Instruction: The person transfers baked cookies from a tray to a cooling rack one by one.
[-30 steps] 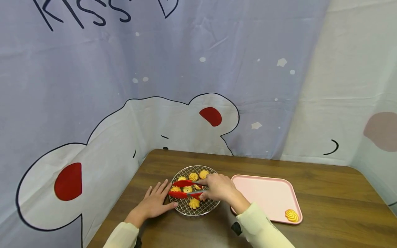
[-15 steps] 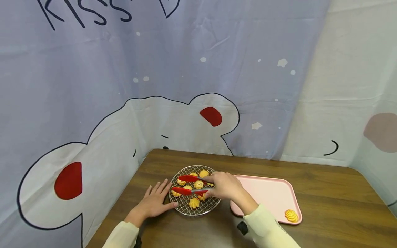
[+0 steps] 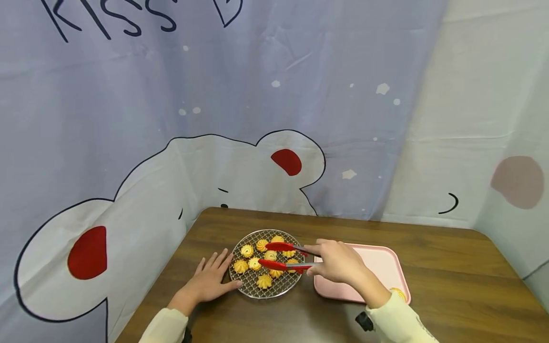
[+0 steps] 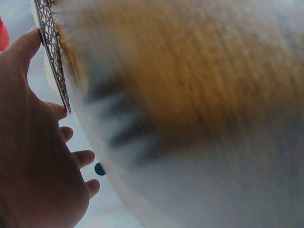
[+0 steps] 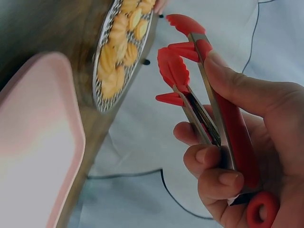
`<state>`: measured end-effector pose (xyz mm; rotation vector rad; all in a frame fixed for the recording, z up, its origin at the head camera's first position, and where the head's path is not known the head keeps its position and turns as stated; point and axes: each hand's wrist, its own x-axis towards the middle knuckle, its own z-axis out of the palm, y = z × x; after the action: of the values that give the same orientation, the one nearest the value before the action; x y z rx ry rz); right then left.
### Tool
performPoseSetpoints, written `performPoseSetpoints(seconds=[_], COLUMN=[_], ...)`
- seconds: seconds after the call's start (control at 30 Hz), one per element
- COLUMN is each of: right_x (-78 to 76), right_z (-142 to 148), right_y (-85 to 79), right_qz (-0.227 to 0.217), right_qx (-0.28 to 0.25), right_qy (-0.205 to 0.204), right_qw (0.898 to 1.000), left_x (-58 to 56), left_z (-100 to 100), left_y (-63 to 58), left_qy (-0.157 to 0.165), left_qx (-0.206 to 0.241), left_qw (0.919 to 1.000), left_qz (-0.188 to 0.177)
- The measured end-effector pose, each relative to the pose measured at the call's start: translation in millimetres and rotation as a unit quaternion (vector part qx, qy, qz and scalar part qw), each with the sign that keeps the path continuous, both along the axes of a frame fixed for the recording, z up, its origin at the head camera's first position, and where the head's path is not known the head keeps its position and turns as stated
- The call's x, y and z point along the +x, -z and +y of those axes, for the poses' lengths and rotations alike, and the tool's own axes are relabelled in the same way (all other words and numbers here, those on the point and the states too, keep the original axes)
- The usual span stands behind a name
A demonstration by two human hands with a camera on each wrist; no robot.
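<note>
Red tongs in right hand, grasped, drawn back toward tray, arms apart and empty; left hand flat, steadying rack

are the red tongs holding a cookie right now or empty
Empty. The tongs in the right hand show spread red tips with nothing between them in the right wrist view; the cookies lie on the wire rack.

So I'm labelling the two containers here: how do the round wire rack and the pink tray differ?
The wire rack is round, metal mesh and holds several yellow cookies; the pink tray is rectangular, solid, and shows one cookie at its near corner. The left hand touches the rack's rim; the tray is untouched. Both lie flat on the wooden table.
</note>
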<state>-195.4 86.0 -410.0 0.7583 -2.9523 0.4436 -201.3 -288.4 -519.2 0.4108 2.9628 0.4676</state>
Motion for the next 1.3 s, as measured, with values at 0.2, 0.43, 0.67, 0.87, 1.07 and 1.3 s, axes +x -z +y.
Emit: performPoseSetpoints(seconds=[0.2,0.43,0.67,0.87,1.07,1.3], right_x=[14.6,28.3,37.8,47.6,55.6,68.3], right_z=[30.5,67.7,92.4,112.1,132.1,151.7], right_y=[-2.8,-6.4,-8.8,-11.4,-9.1,-4.0], right_qz=[0.026,0.07,0.048,0.018,0.011,0.022], right_qx=[-0.01,0.003,0.01,0.018,0.021,0.024], right_qy=[0.013,0.015,0.054,0.087,0.104,0.12], right_qw=[1.0,0.997,0.997,0.996,0.994,0.992], left_x=[1.0,0.9,1.9,1.6,-0.2,-2.6], left_z=[0.0,1.4,1.9,2.3,2.0,0.3], left_y=[0.3,-2.6,-4.2,-4.6,-4.4,-0.7], left_qy=[-0.004,-0.003,-0.002,0.0,0.001,0.006], left_qx=[-0.014,-0.012,-0.005,-0.003,-0.008,0.003], left_qw=[0.9999,0.9999,0.9999,0.9999,0.9999,1.0], left_qz=[-0.008,-0.011,-0.012,-0.015,-0.014,-0.007])
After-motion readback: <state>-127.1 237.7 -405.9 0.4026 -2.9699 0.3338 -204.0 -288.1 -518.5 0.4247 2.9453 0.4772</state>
